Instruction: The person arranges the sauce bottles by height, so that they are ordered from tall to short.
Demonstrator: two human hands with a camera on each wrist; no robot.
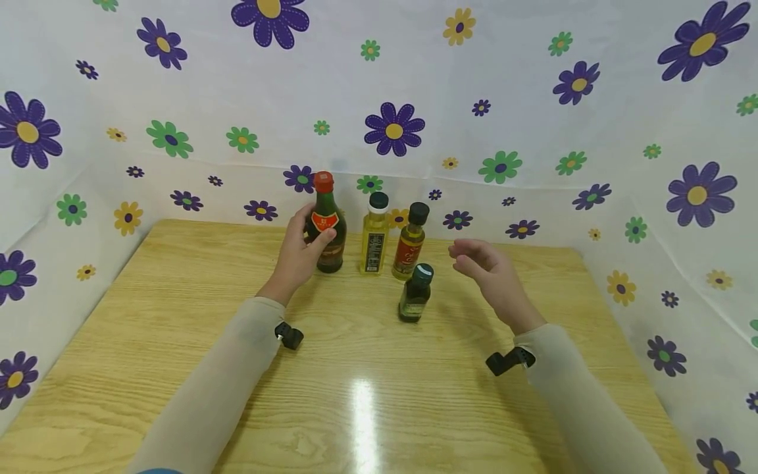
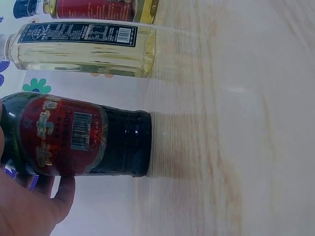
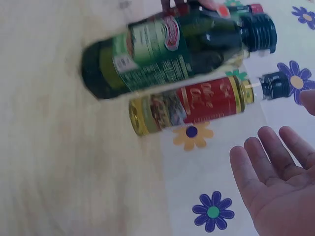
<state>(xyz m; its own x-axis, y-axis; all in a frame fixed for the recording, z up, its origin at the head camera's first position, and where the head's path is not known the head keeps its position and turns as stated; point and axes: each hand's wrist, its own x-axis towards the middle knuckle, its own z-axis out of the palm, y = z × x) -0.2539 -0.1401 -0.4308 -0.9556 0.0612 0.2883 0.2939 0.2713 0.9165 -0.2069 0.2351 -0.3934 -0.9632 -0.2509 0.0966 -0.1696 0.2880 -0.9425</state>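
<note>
On the left, my left hand [image 1: 296, 253] grips a dark green glass bottle [image 1: 333, 257] with a red cap, thumb across its front. This bottle is upright, and its red label with a barcode faces the left wrist view. Beside it stands a square clear bottle [image 1: 374, 243] of pale yellow oil with a dark cap. To its right is a slim olive oil bottle [image 1: 408, 250] with a red label. A small dark green bottle [image 1: 415, 296] stands in front. My right hand [image 1: 488, 273] holds nothing, fingers relaxed, right of the bottles; the right wrist view shows its palm.
A light wood-grain table [image 1: 355, 368] bears all the bottles, which stand near its back edge. Behind and at both sides hangs a white cloth [image 1: 331, 85] printed with purple, green and yellow flowers. Light glares off the table's front.
</note>
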